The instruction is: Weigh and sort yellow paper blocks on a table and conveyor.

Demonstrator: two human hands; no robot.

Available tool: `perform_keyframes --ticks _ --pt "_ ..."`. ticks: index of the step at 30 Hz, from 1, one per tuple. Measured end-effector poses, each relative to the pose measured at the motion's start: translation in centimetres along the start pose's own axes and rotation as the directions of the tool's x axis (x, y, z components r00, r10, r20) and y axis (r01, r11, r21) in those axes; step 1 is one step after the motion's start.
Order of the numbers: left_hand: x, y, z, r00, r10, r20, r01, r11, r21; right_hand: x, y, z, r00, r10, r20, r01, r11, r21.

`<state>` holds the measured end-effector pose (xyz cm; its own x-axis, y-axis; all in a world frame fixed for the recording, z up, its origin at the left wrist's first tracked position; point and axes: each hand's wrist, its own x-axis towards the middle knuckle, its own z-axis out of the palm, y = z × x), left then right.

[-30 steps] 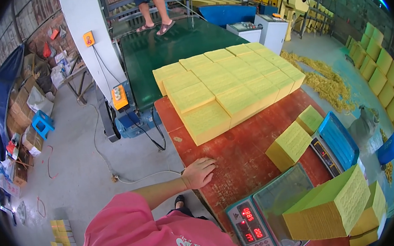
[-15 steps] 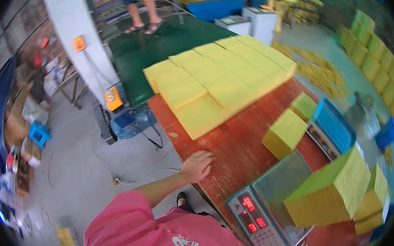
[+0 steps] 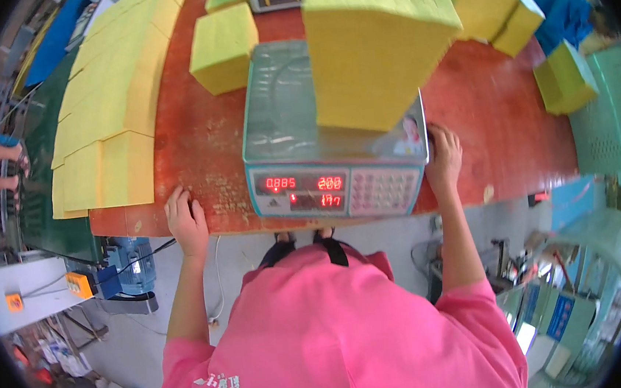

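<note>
A digital scale (image 3: 340, 191) with red lit digits and a keypad stands at the near edge of the red table. On its clear-topped pan rests a tall stack of yellow paper (image 3: 379, 55), toward the pan's right side. My left hand (image 3: 185, 218) lies on the table edge left of the scale, fingers loosely bent and apart, holding nothing. My right hand (image 3: 444, 154) rests on the table close against the scale's right side. Its fingers are extended and hold nothing; whether they touch the scale I cannot tell.
A smaller yellow paper block (image 3: 224, 50) stands beyond the scale's left. Rows of yellow stacks (image 3: 113, 86) fill the table's left, beside a green surface (image 3: 39, 218). More yellow stacks (image 3: 482, 1) and a blue cloth (image 3: 564, 16) lie far right. Another person's legs (image 3: 2, 168) show at left.
My view has swung to the right, bringing the scale to the middle and the yellow rows to the left. My right hand, mostly hidden before, now shows. The tall stack stays on the scale.
</note>
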<state>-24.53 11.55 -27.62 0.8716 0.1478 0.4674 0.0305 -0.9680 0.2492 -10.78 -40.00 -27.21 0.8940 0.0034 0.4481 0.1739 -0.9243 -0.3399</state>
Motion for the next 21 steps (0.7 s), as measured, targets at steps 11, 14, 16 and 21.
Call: perform_keyframes --ticks 11,14,16,21 --pt "-0.6 -0.4 0.3 1.0 0.025 0.015 -0.024 1.0 -0.013 -4.0 -2.0 -1.0 0.979 0.173 -0.112 -0.165 0.983 0.077" --pt "-0.7 -0.9 0.3 0.999 0.04 0.009 -0.039 0.998 -0.039 -3.8 -2.5 -1.3 0.971 0.202 -0.128 -0.189 0.976 0.106" --pt "-0.3 -0.9 -0.1 0.998 0.055 0.007 -0.054 0.997 -0.057 -3.5 -3.0 -1.4 0.968 0.201 -0.151 -0.188 0.977 0.101" --pt "-0.6 -2.2 -0.2 0.999 0.004 0.036 0.005 0.973 -0.231 -4.2 -3.6 -1.3 0.953 0.251 -0.169 -0.241 0.968 0.074"
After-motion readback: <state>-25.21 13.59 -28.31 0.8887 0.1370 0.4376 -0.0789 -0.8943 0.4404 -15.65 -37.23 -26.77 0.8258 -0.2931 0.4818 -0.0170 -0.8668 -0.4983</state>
